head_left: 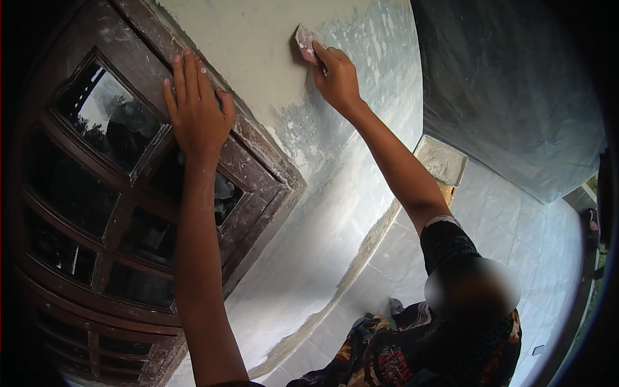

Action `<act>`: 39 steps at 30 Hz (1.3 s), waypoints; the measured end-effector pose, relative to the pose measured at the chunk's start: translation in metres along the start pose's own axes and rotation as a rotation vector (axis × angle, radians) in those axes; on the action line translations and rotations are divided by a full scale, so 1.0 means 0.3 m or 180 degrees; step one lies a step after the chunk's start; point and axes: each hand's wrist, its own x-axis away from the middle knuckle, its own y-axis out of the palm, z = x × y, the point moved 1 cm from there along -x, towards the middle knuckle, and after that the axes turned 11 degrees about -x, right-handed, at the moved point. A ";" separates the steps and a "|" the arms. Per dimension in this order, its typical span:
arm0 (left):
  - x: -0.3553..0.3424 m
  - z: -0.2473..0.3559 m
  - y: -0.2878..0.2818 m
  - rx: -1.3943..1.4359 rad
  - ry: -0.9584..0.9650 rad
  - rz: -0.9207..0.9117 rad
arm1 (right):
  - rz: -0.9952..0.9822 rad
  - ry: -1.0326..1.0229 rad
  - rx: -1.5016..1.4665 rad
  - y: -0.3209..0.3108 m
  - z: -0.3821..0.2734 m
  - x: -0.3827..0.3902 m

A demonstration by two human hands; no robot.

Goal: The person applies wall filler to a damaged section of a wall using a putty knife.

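Note:
My left hand (198,113) lies with its fingers stretched out on the dark brown wooden frame (258,151) of a window, close to where the frame meets the wall. Higher up and to the right, my right hand (337,76) grips a small flat putty scraper (307,44), its pinkish surface smeared with pale putty. The scraper is against the wall (238,32), where a smooth beige coat borders a patchy grey-blue area (371,48). My fingers hide part of the scraper.
A rectangular tray (460,169) of pale putty stands on a wooden support right of the wall. Dark sheeting (509,90) hangs at the upper right. Grey tiles (480,200) cover the floor, and a rough strip (361,255) runs along the wall's base. Glass panes (113,106) fill the window.

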 end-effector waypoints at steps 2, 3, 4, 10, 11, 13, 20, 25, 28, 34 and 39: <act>0.003 0.000 0.002 -0.0018 0.0002 0.0004 | -0.0108 -0.0015 0.0009 0.022 -0.018 0.050; 0.008 -0.002 0.006 -0.0015 0.0006 -0.0005 | -0.0145 -0.0019 -0.0049 0.029 -0.043 0.092; 0.012 -0.003 0.011 -0.0013 0.0011 -0.0016 | -0.0181 -0.0022 -0.0109 0.031 -0.069 0.138; 0.016 -0.012 0.013 -0.0034 0.0024 -0.0015 | -0.0720 0.0292 -0.0993 -0.048 -0.270 0.378; 0.006 -0.003 0.011 -0.0018 0.0019 0.0000 | -0.0650 0.0337 -0.1049 -0.076 -0.273 0.342; 0.008 -0.004 0.011 -0.0027 0.0009 -0.0047 | -0.0385 0.0473 -0.1024 -0.100 -0.261 0.229; 0.007 0.003 0.002 -0.0014 0.0016 -0.0077 | 0.0166 0.0126 -0.0209 -0.009 -0.028 -0.006; 0.018 -0.009 0.008 -0.0068 0.0018 -0.0158 | -0.0519 0.0150 -0.0767 -0.009 -0.189 0.344; 0.018 -0.011 0.007 -0.0053 0.0002 -0.0152 | -0.0704 0.0210 -0.0950 -0.049 -0.235 0.371; -0.003 0.009 0.002 -0.0044 -0.0004 0.0056 | 0.0365 0.0136 -0.0403 -0.049 -0.043 -0.017; 0.014 -0.003 0.008 -0.0014 0.0016 -0.0125 | -0.0339 0.0136 -0.0169 0.018 -0.043 0.093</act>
